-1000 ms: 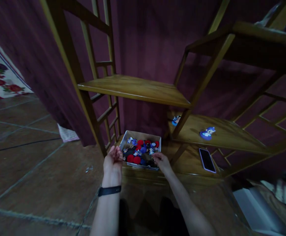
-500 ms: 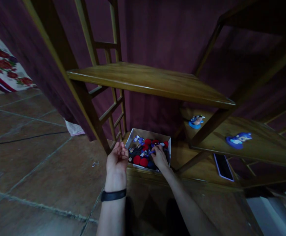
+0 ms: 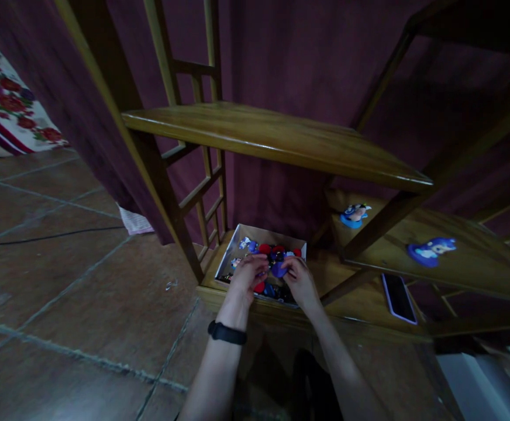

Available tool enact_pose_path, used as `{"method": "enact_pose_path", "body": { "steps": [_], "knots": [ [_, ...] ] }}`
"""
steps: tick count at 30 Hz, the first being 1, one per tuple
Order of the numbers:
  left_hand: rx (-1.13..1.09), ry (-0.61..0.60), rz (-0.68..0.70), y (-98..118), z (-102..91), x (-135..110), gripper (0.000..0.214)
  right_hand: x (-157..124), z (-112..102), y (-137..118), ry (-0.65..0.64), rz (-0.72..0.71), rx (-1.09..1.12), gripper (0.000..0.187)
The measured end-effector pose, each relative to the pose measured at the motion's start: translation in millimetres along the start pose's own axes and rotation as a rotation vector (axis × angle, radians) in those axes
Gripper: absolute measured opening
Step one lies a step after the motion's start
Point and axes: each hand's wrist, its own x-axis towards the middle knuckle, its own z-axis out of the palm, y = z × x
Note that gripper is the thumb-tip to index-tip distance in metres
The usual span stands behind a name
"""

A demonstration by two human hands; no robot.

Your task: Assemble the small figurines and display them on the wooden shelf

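Note:
A shallow cardboard box (image 3: 229, 252) on the low wooden shelf holds several small figurines in blue, red and black. Over it, my right hand (image 3: 299, 280) pinches a blue-purple figurine (image 3: 280, 269) by its edge. My left hand (image 3: 248, 275) is beside that figurine, fingers loosely bent and spread, with nothing visible in them. Whether its fingertips touch the figurine I cannot tell. A black band (image 3: 227, 332) circles my left wrist. Both hands hide part of the box's contents.
Above the box runs a wooden shelf (image 3: 272, 131), with slanting posts on both sides. Two figurines, one on a light-blue base (image 3: 354, 216) and one purple-blue (image 3: 431, 251), stand on the right shelf. A phone (image 3: 399, 298) lies below them. Tiled floor (image 3: 106, 304) spreads at left.
My left hand has moved right, from beside the box to over it. My right hand has lifted the blue-purple figurine from among the others, and the view has shifted slightly.

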Motion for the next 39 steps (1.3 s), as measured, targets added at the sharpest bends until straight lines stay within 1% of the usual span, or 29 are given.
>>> {"method": "enact_pose_path", "body": {
  "steps": [2, 4, 7, 10, 12, 14, 17, 21, 24, 26, 29, 33, 35, 37, 39],
  "knots": [
    [0.088, 0.032, 0.026, -7.5, 4.2, 2.1, 0.021, 2.9, 3.8, -3.2, -0.004, -0.021, -0.012, 0.013],
    [0.128, 0.046, 0.034, -11.9, 5.9, 4.7, 0.022, 5.0, 6.3, -2.8, -0.001, -0.025, -0.047, 0.014],
    [0.136, 0.06, 0.054, -11.5, 5.2, 8.4, 0.021, 7.5, 5.7, 1.4, 0.005, 0.018, -0.129, 0.013],
    [0.061, 0.106, 0.113, -2.9, -0.2, 10.0, 0.02, 9.9, -0.1, 8.1, 0.009, 0.122, -0.193, 0.016],
    [-0.041, 0.121, 0.15, 5.3, -6.6, 9.8, 0.019, 11.4, -5.0, 13.0, 0.02, 0.194, -0.252, 0.023],
    [-0.125, 0.156, 0.18, 13.0, -14.0, 9.0, 0.019, 12.5, -8.4, 16.3, 0.004, 0.252, -0.311, 0.025],
    [-0.192, 0.206, 0.196, 20.8, -23.3, 7.8, 0.017, 13.2, -6.4, 16.1, -0.114, 0.261, -0.35, 0.021],
    [-0.232, 0.209, 0.186, 24.7, -28.5, 6.7, 0.017, 10.6, 8.6, 10.4, -0.352, 0.198, -0.467, 0.02],
    [-0.249, 0.184, 0.158, 25.5, -29.1, 6.0, 0.018, 6.5, 19.9, 9.6, -0.503, 0.218, -0.605, 0.03],
    [-0.265, 0.168, 0.135, 25.6, -29.1, 5.7, 0.019, 4.3, 24.0, 11.0, -0.546, 0.255, -0.675, 0.038],
    [-0.283, 0.152, 0.114, 25.1, -28.6, 5.3, 0.019, 2.9, 25.6, 12.5, -0.573, 0.284, -0.713, 0.041],
    [-0.28, 0.142, 0.12, 24.4, -26.4, 4.2, 0.019, 4.2, 25.0, 12.3, -0.558, 0.277, -0.709, 0.038],
    [-0.272, 0.139, 0.121, 24.0, -25.6, 3.9, 0.019, 6.8, 23.2, 13.1, -0.525, 0.309, -0.643, 0.035],
    [-0.261, 0.142, 0.12, 23.2, -25.2, 4.3, 0.018, 11.0, 19.0, 14.8, -0.465, 0.379, -0.486, 0.031],
    [-0.241, 0.155, 0.115, 21.5, -24.6, 5.3, 0.018, 16.1, 12.4, 16.0, -0.357, 0.469, -0.229, 0.028]
  ]
}}
